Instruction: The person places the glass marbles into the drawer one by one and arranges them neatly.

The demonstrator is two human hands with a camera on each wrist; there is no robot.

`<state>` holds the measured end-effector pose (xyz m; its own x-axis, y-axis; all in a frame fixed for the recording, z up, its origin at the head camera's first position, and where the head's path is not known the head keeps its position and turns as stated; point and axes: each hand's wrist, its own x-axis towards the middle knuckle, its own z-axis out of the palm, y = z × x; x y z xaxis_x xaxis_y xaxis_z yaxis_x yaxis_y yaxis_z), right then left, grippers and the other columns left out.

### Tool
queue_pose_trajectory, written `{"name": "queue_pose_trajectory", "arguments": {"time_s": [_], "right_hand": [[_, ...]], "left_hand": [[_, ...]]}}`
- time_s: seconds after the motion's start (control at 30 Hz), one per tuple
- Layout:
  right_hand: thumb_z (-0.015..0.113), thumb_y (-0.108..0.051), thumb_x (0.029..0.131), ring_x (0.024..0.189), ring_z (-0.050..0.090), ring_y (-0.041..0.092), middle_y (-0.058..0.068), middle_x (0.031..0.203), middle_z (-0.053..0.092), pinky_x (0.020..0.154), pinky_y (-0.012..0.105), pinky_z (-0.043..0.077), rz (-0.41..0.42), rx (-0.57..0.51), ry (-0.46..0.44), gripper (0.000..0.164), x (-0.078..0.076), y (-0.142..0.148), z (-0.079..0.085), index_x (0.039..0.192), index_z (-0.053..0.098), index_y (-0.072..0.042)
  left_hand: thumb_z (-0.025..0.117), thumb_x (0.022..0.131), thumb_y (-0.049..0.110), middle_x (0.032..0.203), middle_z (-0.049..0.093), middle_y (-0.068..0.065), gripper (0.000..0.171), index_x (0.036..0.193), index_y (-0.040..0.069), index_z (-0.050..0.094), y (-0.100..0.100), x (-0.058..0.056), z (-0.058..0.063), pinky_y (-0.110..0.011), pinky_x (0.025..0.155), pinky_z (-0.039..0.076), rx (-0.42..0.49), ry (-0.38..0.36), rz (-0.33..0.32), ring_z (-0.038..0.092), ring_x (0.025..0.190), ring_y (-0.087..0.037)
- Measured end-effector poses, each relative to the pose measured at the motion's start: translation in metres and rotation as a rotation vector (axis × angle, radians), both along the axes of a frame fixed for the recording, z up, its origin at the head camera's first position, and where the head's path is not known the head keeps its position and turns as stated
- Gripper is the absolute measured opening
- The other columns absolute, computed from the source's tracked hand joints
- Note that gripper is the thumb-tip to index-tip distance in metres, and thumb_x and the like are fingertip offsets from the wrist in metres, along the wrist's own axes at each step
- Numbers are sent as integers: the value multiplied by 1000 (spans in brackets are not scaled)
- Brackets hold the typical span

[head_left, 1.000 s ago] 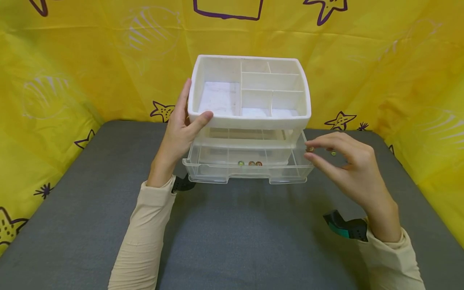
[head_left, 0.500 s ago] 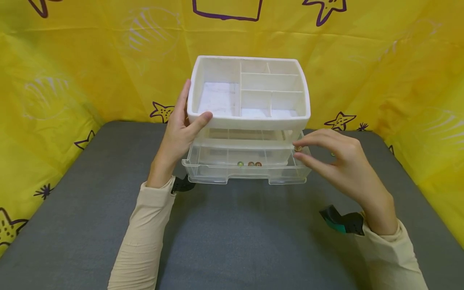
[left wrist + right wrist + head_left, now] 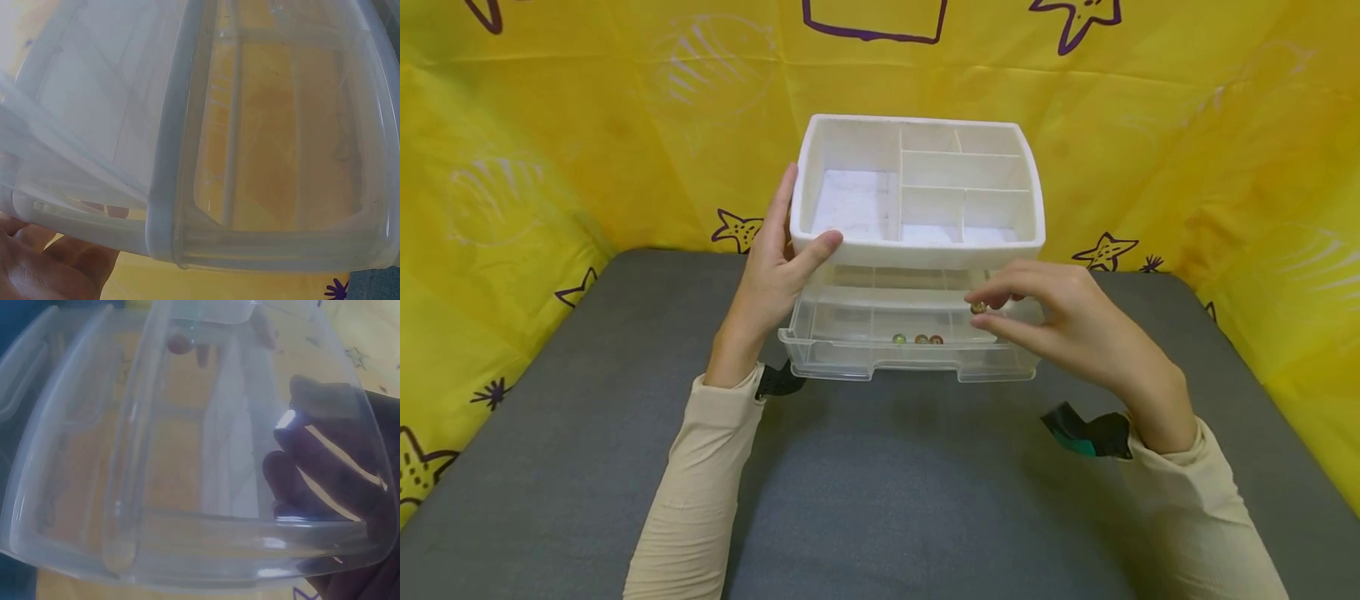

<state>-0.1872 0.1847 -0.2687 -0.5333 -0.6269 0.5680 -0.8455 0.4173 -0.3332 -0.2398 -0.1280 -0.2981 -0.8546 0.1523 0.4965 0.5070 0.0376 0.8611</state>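
A white desktop organizer (image 3: 918, 254) has a divided top tray and a clear drawer (image 3: 917, 371) pulled out at the front. My left hand (image 3: 771, 271) grips the organizer's left side, thumb over the front rim; its fingers (image 3: 81, 259) show at the lower left in the left wrist view. Between thumb and forefinger my right hand (image 3: 1067, 329) pinches a brownish marble (image 3: 978, 307), over the right part of the drawer. Inside the drawer lie a green marble (image 3: 899, 339), a brownish-red marble (image 3: 922, 339) and a red marble (image 3: 936, 340).
The organizer stands toward the back of a grey table (image 3: 895, 500). Yellow cloth (image 3: 625, 125) with starfish and fish drawings closes in the back and sides. Each wrist wears a dark strap (image 3: 1090, 433).
My right hand has moved left with the brownish marble, from the drawer's right edge to over it. A small green marble on the table at right is now hidden behind that hand. The left hand stays put.
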Motion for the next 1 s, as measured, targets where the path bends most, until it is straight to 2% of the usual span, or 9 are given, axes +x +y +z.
{"name": "queue_pose_trajectory", "arguments": {"time_s": [0.23,0.5,0.77,1.0], "right_hand": [[81,0,78,84,63,1,-7,93,75,73,14,50,29,87,-55,28,-7,-2,1,102,76,-12],[75,-10,88,81,63,-1,-12,92,74,67,20,52,15,179,-210,15,-9,-6,7,102,76,-14],[73,-18,90,75,61,3,-12,90,74,67,23,51,-21,265,-336,9,-15,-13,11,98,77,-19],[70,-18,93,83,63,5,-11,95,74,76,27,53,-55,353,-433,9,-17,-18,16,100,76,-19]], "left_hand": [[65,95,11,152,35,-12,83,160,24,15,0,0,0,-22,91,50,0,-1,3,47,117,-21],[64,96,11,153,35,-12,83,160,24,14,0,0,1,-22,91,51,1,-2,-1,47,117,-21],[65,96,13,154,34,-12,83,160,24,15,0,0,1,-23,92,51,-7,-5,6,47,117,-21],[65,95,12,154,34,-10,83,160,24,15,1,0,0,-22,91,50,-5,-5,9,46,118,-21]]}}
